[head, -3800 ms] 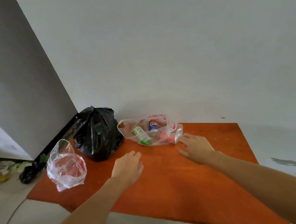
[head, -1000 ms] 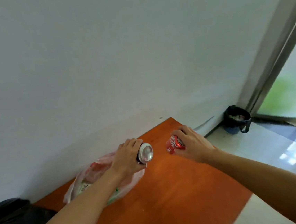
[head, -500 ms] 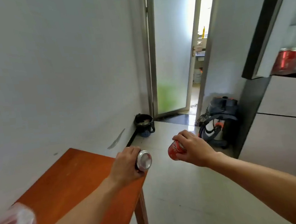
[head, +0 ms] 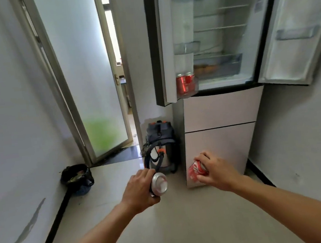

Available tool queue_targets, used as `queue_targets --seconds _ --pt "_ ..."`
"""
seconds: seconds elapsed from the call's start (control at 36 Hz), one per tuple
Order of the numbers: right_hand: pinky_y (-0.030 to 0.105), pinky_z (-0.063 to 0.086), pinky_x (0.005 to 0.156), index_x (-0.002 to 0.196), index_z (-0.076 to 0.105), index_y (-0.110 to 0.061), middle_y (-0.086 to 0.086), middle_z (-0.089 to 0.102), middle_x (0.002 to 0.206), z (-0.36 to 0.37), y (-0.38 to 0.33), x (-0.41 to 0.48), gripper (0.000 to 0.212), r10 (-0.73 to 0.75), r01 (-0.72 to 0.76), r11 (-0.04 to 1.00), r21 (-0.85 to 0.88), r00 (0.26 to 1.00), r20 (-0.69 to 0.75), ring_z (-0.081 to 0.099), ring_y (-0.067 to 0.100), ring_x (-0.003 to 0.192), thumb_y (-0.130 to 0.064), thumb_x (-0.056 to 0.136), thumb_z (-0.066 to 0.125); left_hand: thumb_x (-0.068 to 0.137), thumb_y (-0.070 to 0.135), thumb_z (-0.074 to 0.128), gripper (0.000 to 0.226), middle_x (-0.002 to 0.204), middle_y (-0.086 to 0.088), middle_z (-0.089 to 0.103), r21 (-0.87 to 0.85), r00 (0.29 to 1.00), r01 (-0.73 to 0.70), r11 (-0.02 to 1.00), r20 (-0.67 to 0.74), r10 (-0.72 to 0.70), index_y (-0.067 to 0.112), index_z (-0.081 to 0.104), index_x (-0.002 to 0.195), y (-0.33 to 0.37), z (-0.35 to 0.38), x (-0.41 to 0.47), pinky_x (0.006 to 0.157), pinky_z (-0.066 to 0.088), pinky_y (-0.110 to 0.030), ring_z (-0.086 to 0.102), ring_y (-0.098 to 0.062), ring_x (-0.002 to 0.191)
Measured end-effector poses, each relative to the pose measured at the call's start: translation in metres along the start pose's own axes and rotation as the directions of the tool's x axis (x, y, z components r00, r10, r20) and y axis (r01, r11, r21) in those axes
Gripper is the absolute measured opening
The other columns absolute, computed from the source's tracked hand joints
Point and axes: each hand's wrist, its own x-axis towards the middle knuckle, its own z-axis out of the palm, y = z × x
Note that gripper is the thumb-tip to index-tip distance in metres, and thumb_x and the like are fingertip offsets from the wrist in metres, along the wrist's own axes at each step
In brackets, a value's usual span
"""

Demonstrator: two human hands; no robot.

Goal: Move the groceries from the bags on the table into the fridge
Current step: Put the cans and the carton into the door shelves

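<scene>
Each hand carries one can toward the open fridge. The left hand is curled round a can held sideways, its silver end facing the camera. The right hand grips a red can from above, fingers wrapped over its side. Both cans are low, and the fridge's open compartment is above and ahead of the hands, nearer the right one.

The step in hand looks like the carry to the fridge, with the placing yet to come. The door shelf, up and ahead between the two hands, holds two cans standing upright and seems to have little room left beside them. The wire shelves further in, above the right hand, look barer, though blur hides detail.

It would be best to turn each can upright before it goes in. Setting them down one at a time stops the other hand crowding the opening, and each base should sit flat before the grip loosens. The vacuum on the floor just beyond the left hand is worth stepping round.
</scene>
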Motion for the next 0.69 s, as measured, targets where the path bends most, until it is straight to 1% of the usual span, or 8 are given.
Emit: queue_targets --seconds 0.11,0.19,0.28,0.36,0.47,0.53,0.61,0.69 --pt "0.032 0.055 0.086 0.135 0.046 -0.024 -0.002 0.047 0.126 -0.016 0.059 0.026 0.064 0.084 -0.086 0.996 -0.028 0.995 -0.054 0.057 0.019 0.104 -0.052 0.082 0.066 0.054 0.047 0.076 0.066 0.105 0.003 0.061 -0.037 0.994 -0.110 0.993 0.008 0.110 0.024 0.056 0.113 0.011 0.026 0.083 0.073 0.041 -0.028 0.056 -0.021 0.092" --pt "0.031 0.055 0.086 0.135 0.046 -0.024 -0.003 0.047 0.125 -0.030 0.096 0.052 0.068 0.136 -0.139 0.990 -0.026 0.986 -0.101 0.058 0.018 0.104 -0.060 0.079 0.058 0.058 0.051 0.077 0.072 0.114 0.004 0.060 -0.095 0.985 -0.172 0.980 -0.016 0.171 0.025 0.052 0.120 0.017 0.039 0.146 0.082 0.047 -0.032 0.055 -0.019 0.101" --pt "0.027 0.054 0.088 0.136 0.044 -0.026 -0.004 0.045 0.127 -0.047 0.128 0.079 0.067 0.182 -0.185 0.983 -0.014 0.976 -0.118 0.055 0.016 0.107 -0.058 0.081 0.063 0.060 0.057 0.078 0.073 0.116 0.005 0.059 -0.105 0.967 -0.253 0.962 -0.044 0.250 0.029 0.047 0.121 0.023 0.036 0.210 0.086 0.051 -0.038 0.055 -0.018 0.103" --pt "0.023 0.052 0.090 0.137 0.043 -0.026 -0.006 0.043 0.129 -0.067 0.155 0.105 0.068 0.230 -0.230 0.973 0.024 0.955 -0.188 0.052 0.013 0.108 -0.059 0.081 0.067 0.059 0.055 0.076 0.072 0.113 0.003 0.060 -0.088 0.934 -0.345 0.934 -0.127 0.333 0.030 0.044 0.119 0.032 0.015 0.279 0.084 0.051 -0.038 0.056 -0.019 0.101" --pt "0.015 0.045 0.085 0.138 0.042 -0.028 -0.006 0.041 0.132 -0.087 0.190 0.133 0.071 0.262 -0.262 0.965 0.029 0.939 -0.223 0.049 0.009 0.109 -0.060 0.080 0.067 0.059 0.048 0.084 0.074 0.113 0.003 0.060 -0.045 0.881 -0.430 0.902 -0.240 0.408 0.026 0.047 0.119 0.051 -0.020 0.360 0.085 0.046 -0.034 0.056 -0.017 0.100" --pt "0.014 0.044 0.084 0.137 0.041 -0.030 -0.006 0.042 0.132 -0.095 0.208 0.148 0.071 0.275 -0.276 0.961 0.030 0.929 -0.247 0.049 0.009 0.108 -0.061 0.079 0.067 0.058 0.043 0.088 0.077 0.115 0.000 0.061 -0.013 0.844 -0.465 0.885 -0.307 0.440 0.023 0.047 0.121 0.062 -0.040 0.399 0.084 0.047 -0.036 0.057 -0.020 0.101" --pt "0.015 0.045 0.085 0.137 0.040 -0.030 -0.007 0.041 0.132 -0.109 0.233 0.173 0.070 0.274 -0.272 0.961 0.048 0.918 -0.288 0.048 0.008 0.106 -0.060 0.080 0.068 0.058 0.039 0.090 0.076 0.113 -0.003 0.061 -0.025 0.810 -0.473 0.881 -0.406 0.424 0.018 0.052 0.119 0.082 -0.076 0.458 0.084 0.048 -0.037 0.057 -0.022 0.099" --pt "0.015 0.045 0.087 0.138 0.040 -0.030 -0.007 0.040 0.132 -0.121 0.259 0.198 0.070 0.262 -0.257 0.965 0.056 0.917 -0.301 0.046 0.006 0.106 -0.058 0.080 0.069 0.063 0.033 0.088 0.075 0.114 -0.007 0.060 -0.040 0.769 -0.490 0.871 -0.490 0.410 0.017 0.047 0.124 0.101 -0.108 0.510 0.085 0.049 -0.046 0.056 -0.025 0.100"
